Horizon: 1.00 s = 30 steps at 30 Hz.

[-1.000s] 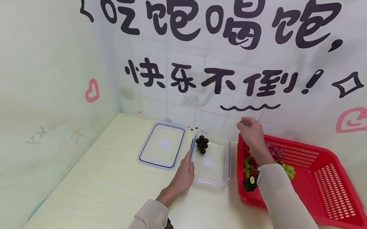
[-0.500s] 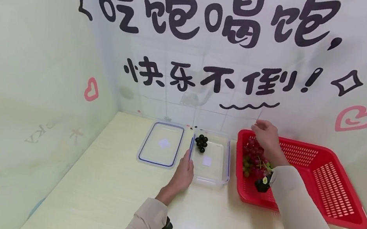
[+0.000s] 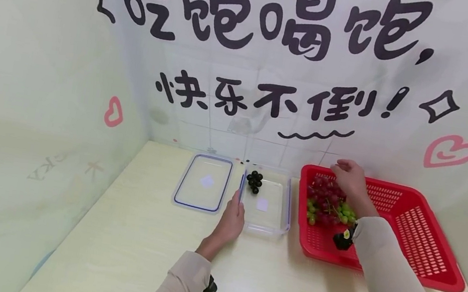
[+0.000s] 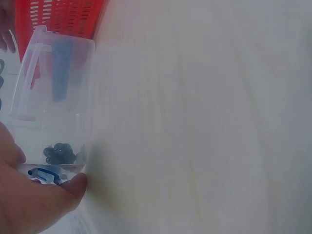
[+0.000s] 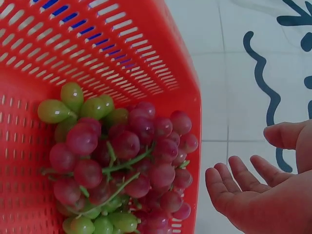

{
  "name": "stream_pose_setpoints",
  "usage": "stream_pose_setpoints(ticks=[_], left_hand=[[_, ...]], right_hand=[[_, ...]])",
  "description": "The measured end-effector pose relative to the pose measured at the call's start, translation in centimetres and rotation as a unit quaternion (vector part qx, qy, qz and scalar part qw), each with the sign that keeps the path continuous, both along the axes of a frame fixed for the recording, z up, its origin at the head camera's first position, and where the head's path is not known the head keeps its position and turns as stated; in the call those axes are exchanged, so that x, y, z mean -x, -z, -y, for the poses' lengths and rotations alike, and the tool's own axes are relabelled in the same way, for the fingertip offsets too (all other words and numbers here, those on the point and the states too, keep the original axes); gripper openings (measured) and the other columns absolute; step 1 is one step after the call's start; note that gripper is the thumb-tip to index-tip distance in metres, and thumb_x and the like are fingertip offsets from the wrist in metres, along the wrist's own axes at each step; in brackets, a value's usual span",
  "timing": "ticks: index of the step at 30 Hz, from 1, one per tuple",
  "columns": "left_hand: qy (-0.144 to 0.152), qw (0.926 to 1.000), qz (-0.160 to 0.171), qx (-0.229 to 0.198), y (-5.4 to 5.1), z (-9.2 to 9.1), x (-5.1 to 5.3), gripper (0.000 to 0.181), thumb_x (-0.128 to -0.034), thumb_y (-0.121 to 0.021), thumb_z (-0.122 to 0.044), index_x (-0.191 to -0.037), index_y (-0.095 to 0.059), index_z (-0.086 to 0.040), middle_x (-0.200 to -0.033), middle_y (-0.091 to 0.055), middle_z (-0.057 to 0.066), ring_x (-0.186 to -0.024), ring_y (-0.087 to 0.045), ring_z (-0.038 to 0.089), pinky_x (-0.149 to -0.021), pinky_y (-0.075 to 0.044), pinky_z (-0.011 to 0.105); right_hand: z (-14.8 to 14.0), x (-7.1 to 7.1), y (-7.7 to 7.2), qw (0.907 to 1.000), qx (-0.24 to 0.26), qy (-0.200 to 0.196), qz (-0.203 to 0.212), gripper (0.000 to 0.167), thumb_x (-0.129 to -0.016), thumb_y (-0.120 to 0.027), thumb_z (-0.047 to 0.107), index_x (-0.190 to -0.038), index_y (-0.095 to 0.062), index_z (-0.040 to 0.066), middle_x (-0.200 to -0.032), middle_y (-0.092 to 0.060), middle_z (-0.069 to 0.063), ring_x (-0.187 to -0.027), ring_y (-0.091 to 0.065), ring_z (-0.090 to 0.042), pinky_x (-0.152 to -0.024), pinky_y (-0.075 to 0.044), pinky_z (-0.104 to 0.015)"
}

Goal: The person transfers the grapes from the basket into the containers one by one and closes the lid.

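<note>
Back wall (image 3: 173, 129), upper line: "吃饱喝饱," (image 3: 278, 21) in large dark characters, high beyond the left hand (image 3: 230, 222) and the right hand (image 3: 352, 182)
Back wall, lower line: "快乐不倒!" (image 3: 275, 104) in smaller dark characters, closer above both hands, with a wavy underline (image 3: 317, 135) just above the right hand
Left wall (image 3: 21, 84): faint slanting letters (image 3: 48, 166), K and Y at best, well to the left of the left hand
Clear container (image 3: 264, 230): pale label (image 3: 262, 204) just right of the left hand, too small to read
Clear lid (image 3: 201, 195): pale label (image 3: 207, 181) beyond and left of the left hand, likewise unreadable
</note>
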<state>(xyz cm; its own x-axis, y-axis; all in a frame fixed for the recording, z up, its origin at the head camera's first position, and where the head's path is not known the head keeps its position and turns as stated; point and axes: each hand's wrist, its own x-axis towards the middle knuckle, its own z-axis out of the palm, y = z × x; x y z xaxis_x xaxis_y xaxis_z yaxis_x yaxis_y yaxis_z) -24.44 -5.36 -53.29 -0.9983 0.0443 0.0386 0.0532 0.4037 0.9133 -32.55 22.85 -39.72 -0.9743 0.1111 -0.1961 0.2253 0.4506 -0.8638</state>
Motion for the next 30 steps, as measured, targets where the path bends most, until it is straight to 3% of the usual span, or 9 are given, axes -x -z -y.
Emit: stream_pose_setpoints(ticks=[30], left_hand=[[0.002,1.0,-0.003,-0.003,0.3,0.0,0.1,0.052,-0.1088,-0.025,-0.012,-0.156,-0.012,0.005,-0.146,-0.035,0.036,-0.139,-0.035,0.046,-0.115,-0.03,0.056]], right_hand=[[-3.7,-0.3,1.8,0.9998,-0.002,0.019,0.003,0.057,-0.106,-0.043,0.028,-0.153,-0.029,-0.002,-0.155,-0.03,-0.029,-0.139,-0.034,-0.045,-0.112,-0.037,-0.056]])
